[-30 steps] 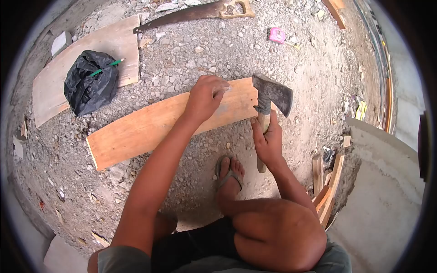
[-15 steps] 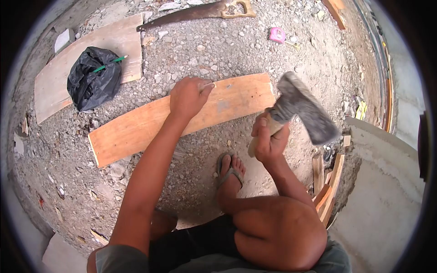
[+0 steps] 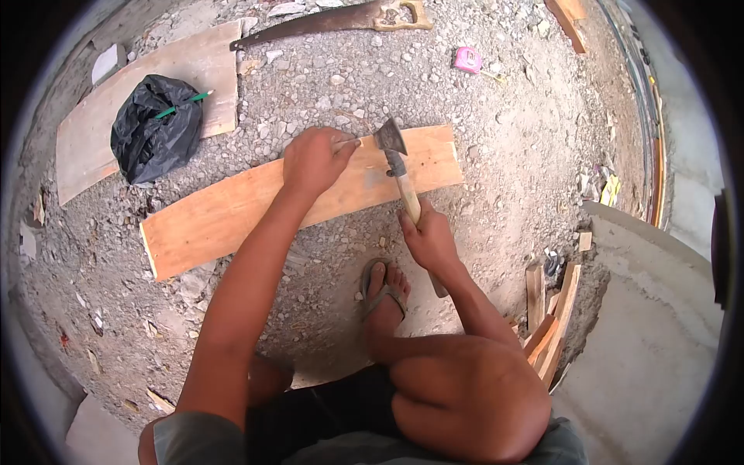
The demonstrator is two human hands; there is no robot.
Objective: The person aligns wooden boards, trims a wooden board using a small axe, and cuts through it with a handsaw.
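A long wooden plank point(image 3: 225, 217) lies slantwise on the gravel in front of me. My left hand point(image 3: 314, 159) is closed over its far edge, left of the middle, the hidden fingers behind it. In my right hand point(image 3: 430, 239) is a hatchet point(image 3: 408, 194), gripped around its pale wooden handle. Its dark metal head point(image 3: 390, 137) is at the plank's far edge, a little to the right of my left hand's thumb. Whether the head cuts into the wood I cannot tell. A grey patch shows on the plank near the hatchet.
A handsaw point(image 3: 325, 25) and a pink tape measure point(image 3: 467, 60) lie on the gravel beyond the plank. At left, a black plastic bag point(image 3: 155, 136) with a green pencil point(image 3: 183, 105) rests on a thin board point(image 3: 85, 139). Wood offcuts point(image 3: 562, 310) stand by the concrete at right.
The hatchet has swung down and left, from beyond the plank's right end to its far edge. My left hand keeps its hold on the plank.
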